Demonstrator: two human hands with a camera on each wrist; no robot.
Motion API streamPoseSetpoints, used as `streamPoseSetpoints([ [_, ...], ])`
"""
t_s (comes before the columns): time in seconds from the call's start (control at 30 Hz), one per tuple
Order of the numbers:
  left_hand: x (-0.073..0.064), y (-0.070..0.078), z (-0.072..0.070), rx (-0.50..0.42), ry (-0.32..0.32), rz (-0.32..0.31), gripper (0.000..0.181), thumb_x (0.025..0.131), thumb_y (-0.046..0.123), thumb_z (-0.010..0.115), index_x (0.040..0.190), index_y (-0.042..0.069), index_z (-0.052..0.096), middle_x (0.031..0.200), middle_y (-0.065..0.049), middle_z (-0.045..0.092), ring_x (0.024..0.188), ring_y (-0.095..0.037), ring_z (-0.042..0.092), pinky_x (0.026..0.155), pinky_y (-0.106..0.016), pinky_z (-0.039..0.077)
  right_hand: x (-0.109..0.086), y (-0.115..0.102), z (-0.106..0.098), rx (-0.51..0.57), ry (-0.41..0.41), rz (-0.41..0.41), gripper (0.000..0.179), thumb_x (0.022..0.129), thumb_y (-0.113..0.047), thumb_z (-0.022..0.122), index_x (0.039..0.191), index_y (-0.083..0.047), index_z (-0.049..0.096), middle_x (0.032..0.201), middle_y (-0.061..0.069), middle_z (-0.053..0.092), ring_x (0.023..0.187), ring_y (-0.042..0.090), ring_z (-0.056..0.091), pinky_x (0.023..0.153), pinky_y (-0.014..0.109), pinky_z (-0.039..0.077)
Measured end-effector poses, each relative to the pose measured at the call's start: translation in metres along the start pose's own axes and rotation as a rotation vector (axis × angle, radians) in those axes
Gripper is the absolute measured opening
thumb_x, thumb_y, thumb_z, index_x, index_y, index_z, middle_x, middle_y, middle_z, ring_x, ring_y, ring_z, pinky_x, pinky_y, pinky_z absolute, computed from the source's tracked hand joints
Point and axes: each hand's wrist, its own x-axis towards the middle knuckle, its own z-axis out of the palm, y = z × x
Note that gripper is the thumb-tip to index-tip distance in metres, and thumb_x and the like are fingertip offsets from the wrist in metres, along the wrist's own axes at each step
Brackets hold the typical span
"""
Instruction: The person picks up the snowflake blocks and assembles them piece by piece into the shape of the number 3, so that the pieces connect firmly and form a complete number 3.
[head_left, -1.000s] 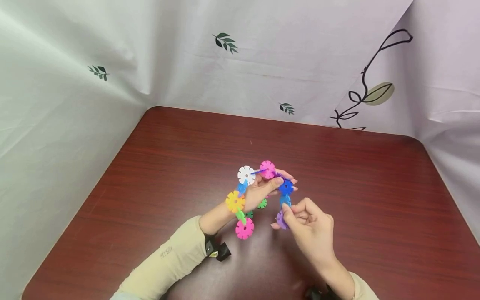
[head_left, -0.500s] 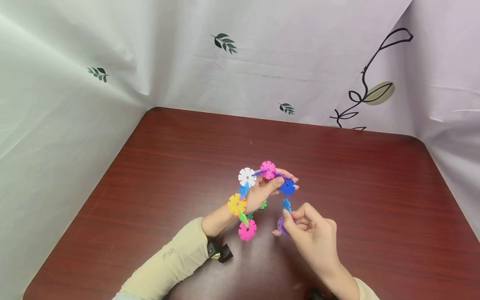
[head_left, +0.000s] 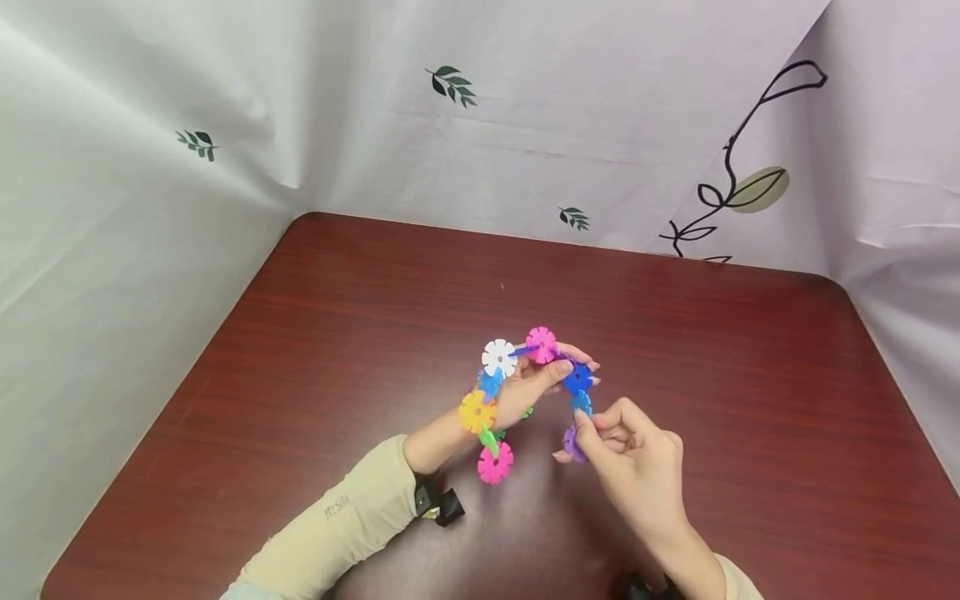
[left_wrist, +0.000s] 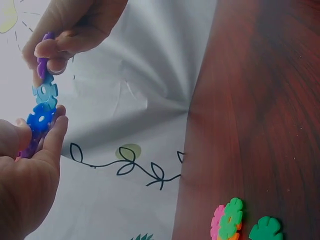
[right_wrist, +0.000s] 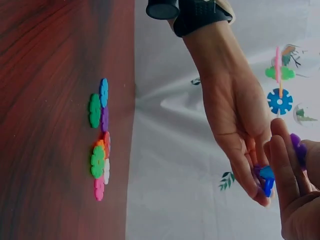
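Observation:
A chain of interlocking snowflake discs hangs over my left hand (head_left: 534,383). It runs from a pink disc (head_left: 495,462) through an orange disc (head_left: 477,412), a white disc (head_left: 499,358) and another pink disc (head_left: 541,344) to a dark blue disc (head_left: 577,378). My left thumb and fingers pinch the chain beside this dark blue disc. My right hand (head_left: 637,467) pinches a purple disc (left_wrist: 43,59), with a light blue disc (left_wrist: 45,93) sticking out of the grip. In the left wrist view the light blue disc's edge meets the dark blue disc (left_wrist: 41,118); how deeply they interlock cannot be told.
Several loose discs lie on the brown table (head_left: 360,317) below the hands, among them a light green disc (right_wrist: 98,162), a dark green disc (right_wrist: 94,110) and a blue disc (right_wrist: 104,92). A white cloth (head_left: 360,108) with leaf prints surrounds the table.
Half a second ago a gap showed between the light blue and dark blue discs. My right hand has since moved up, and the discs meet again. The left hand with the chain shifted slightly right.

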Motion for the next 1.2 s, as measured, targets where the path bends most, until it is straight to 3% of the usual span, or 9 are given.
streamPoseSetpoints([
  [0.17,-0.003,0.013,0.006,0.100,0.024,-0.026,0.024,0.096,-0.001,0.045,0.115,-0.015,0.052,0.115,-0.032,0.058,0.109,-0.036,0.059,0.095,-0.038,0.046,0.000,0.004,0.000,-0.042,0.015,-0.019,0.023,0.072,0.021,0.065,0.069,0.001,0.055,0.058,0.011,0.067,0.054,0.006,0.066,0.049,0.018,0.052],
  [0.27,-0.003,0.014,0.005,0.136,0.025,-0.002,0.024,0.094,-0.002,0.048,0.114,-0.014,0.054,0.113,-0.031,0.059,0.106,-0.034,0.061,0.091,-0.036,0.049,0.000,0.007,0.001,0.006,0.006,-0.055,0.023,0.071,0.023,0.064,0.070,0.002,0.055,0.058,0.014,0.066,0.054,0.007,0.067,0.049,0.020,0.052],
  [0.4,-0.001,0.005,-0.004,-0.013,-0.045,-0.009,0.024,0.097,-0.001,0.041,0.116,-0.015,0.048,0.118,-0.033,0.054,0.106,-0.044,0.058,0.088,-0.042,0.050,-0.001,0.013,0.005,0.148,0.002,-0.080,0.020,0.071,0.027,0.062,0.075,0.009,0.055,0.066,0.021,0.067,0.058,0.012,0.069,0.050,0.025,0.054],
  [0.53,0.001,-0.007,-0.018,-0.183,-0.129,-0.086,0.024,0.101,0.008,0.034,0.116,-0.010,0.042,0.116,-0.022,0.054,0.102,-0.036,0.062,0.085,-0.046,0.051,-0.004,0.018,0.014,0.218,0.034,0.007,0.023,0.072,0.020,0.067,0.091,0.014,0.055,0.078,0.011,0.072,0.066,0.012,0.070,0.054,0.027,0.054],
  [0.63,0.000,-0.013,-0.026,-0.186,-0.212,-0.093,0.024,0.100,0.007,0.040,0.118,-0.009,0.041,0.118,-0.016,0.056,0.104,-0.023,0.061,0.088,-0.044,0.050,-0.009,0.020,0.020,0.240,0.058,0.064,0.035,0.071,0.013,0.072,0.100,0.016,0.052,0.081,-0.004,0.071,0.070,0.008,0.069,0.056,0.027,0.055],
  [0.73,-0.002,-0.015,-0.032,-0.135,-0.282,-0.065,0.029,0.094,-0.002,0.049,0.120,-0.010,0.038,0.120,-0.023,0.055,0.107,-0.024,0.061,0.092,-0.041,0.049,-0.011,0.020,0.022,0.277,0.088,0.075,0.042,0.070,0.013,0.073,0.104,0.017,0.050,0.086,-0.004,0.071,0.069,0.007,0.069,0.054,0.026,0.054],
  [0.93,0.001,-0.017,-0.037,-0.048,-0.245,-0.015,0.034,0.086,-0.014,0.055,0.116,-0.009,0.040,0.116,-0.032,0.056,0.103,-0.028,0.064,0.087,-0.032,0.052,-0.017,0.021,0.019,0.405,-0.024,0.134,0.038,0.075,0.016,0.067,0.107,0.019,0.047,0.081,-0.005,0.071,0.055,0.010,0.066,0.041,0.029,0.051],
  [1.07,0.002,-0.020,-0.040,-0.065,-0.248,0.035,0.033,0.087,-0.013,0.055,0.115,-0.010,0.038,0.120,-0.037,0.051,0.103,-0.027,0.064,0.085,-0.030,0.052,-0.019,0.024,0.014,0.474,-0.087,0.154,0.039,0.079,0.014,0.063,0.114,0.023,0.047,0.081,-0.003,0.071,0.062,0.012,0.068,0.050,0.028,0.054],
  [1.2,0.002,-0.019,-0.040,-0.107,-0.245,0.055,0.036,0.086,-0.008,0.059,0.115,-0.011,0.038,0.120,-0.039,0.049,0.103,-0.026,0.064,0.091,-0.035,0.050,-0.018,0.025,0.009,0.461,-0.110,0.185,0.043,0.086,0.012,0.056,0.127,0.016,0.046,0.088,-0.001,0.068,0.073,0.012,0.070,0.064,0.028,0.056],
])
